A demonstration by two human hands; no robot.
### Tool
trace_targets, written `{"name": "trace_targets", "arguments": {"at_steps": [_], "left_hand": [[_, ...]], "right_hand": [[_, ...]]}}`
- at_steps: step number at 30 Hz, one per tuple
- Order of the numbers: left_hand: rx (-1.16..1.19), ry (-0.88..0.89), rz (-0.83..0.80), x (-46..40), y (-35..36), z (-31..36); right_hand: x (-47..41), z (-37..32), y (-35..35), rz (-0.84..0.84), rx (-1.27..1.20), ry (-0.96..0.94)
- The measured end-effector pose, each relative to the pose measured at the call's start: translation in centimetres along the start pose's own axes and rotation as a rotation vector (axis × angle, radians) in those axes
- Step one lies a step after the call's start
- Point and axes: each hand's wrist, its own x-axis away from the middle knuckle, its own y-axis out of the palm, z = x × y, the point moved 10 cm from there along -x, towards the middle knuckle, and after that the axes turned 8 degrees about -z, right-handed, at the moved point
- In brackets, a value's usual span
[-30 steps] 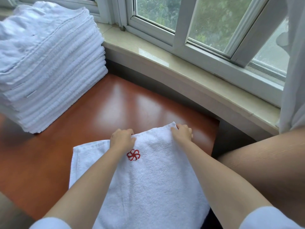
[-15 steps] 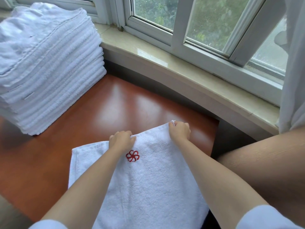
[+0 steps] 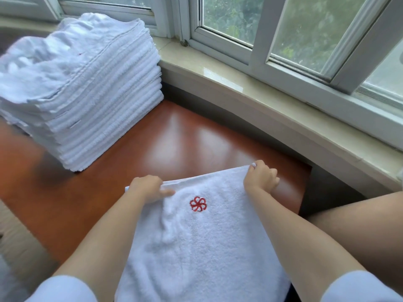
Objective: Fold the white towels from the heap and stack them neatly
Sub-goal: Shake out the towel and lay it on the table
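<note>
Window (image 3: 305, 29) across the far side, white frames, blurred green foliage behind the glass, a small metal latch (image 3: 185, 43) at the foot of one frame. Below that, pale stone sill (image 3: 272, 105) curving from upper left to the right edge. Reddish-brown glossy tabletop (image 3: 174, 138) under the sill, daylight reflected on its surface. At the far left of the table, tall stack of folded white towels (image 3: 91, 101), edges layered fairly evenly, topmost layers rumpled and blurred. Nearer, towards the bottom middle, one white towel (image 3: 202, 247) spread flat, far edge on the wood, near part running out of view at the bottom between the two forearms. Bare leg (image 3: 359, 225) at the lower right, beside the table's right end. White sleeves (image 3: 359, 286) at both lower corners. Left hand (image 3: 148, 188) at the far-left corner of the towel, fingers curled over the edge and gripping it, thumb lying flat on the terry. Right hand (image 3: 260, 177) at the far-right corner, fingers curled, pinching the hem and raising it slightly off the wood. Between the hands, just behind the far edge, small red embroidered emblem (image 3: 198, 204), a pinwheel-like flower of looping petals; no letters or readable words anywhere on it or on the stack.
</note>
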Motion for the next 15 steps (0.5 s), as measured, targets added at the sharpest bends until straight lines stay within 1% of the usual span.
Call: {"name": "trace_targets", "arguments": {"at_steps": [3, 8, 10, 12, 15], "left_hand": [[0.006, -0.072, -0.046, 0.9, 0.1, -2.6], [0.026, -0.127, -0.078, 1.5, 0.8, -5.1], [0.067, -0.131, -0.02, 1.5, 0.7, -6.1], [0.116, -0.12, 0.096, 1.8, 0.2, -7.1], [0.318, -0.122, 0.251, 2.8, 0.1, -8.8]], "right_hand": [[0.2, 0.2, 0.1, -0.003, 0.019, 0.024], [0.4, 0.4, 0.3, 0.006, 0.034, 0.045], [0.6, 0.4, 0.2, 0.018, 0.035, 0.049], [0.6, 0.5, 0.1, 0.03, 0.028, 0.05], [0.6, 0.8, 0.0, 0.028, -0.001, 0.054]]}}
